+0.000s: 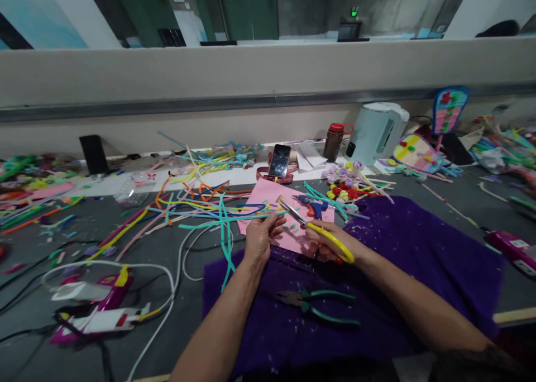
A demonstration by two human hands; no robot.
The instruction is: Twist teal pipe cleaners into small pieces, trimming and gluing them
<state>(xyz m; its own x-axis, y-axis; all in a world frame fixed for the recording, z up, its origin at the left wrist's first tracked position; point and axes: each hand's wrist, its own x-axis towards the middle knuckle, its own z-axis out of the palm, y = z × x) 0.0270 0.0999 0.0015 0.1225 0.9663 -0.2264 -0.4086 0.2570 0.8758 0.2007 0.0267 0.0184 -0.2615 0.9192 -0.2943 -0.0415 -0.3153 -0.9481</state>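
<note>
My left hand [258, 238] sits at the near left edge of the pink sheet [268, 199], fingers curled and pinched shut on the end of a teal pipe cleaner [218, 222]. The strand's long axis runs from nine o'clock to three o'clock, trailing leftward out of my grip over the grey table [37, 270] and poking only a short stub toward the blades on the right. I cannot tell how much of the stub is left past my fingertips.

Just to the right, at about three o'clock from that hand, my right hand [324, 242] is closed through the yellow loops of the scissors [312, 225]. The blades point to ten o'clock, up and to the left, so they cross the strand nearly at right angles. They look slightly parted, tips hovering over the pink sheet close to my left fingertips. The two hands are near each other but not touching, and the right hand is the nearer one to the cut point.

Small snipped bits lie scattered on the pink sheet between the hands. At six o'clock from both hands, the pliers [312, 304] rest untouched on the purple cloth [422, 248], handles pointing to the right. A blue glue gun [315, 205] lies at twelve o'clock from my right hand.
</note>
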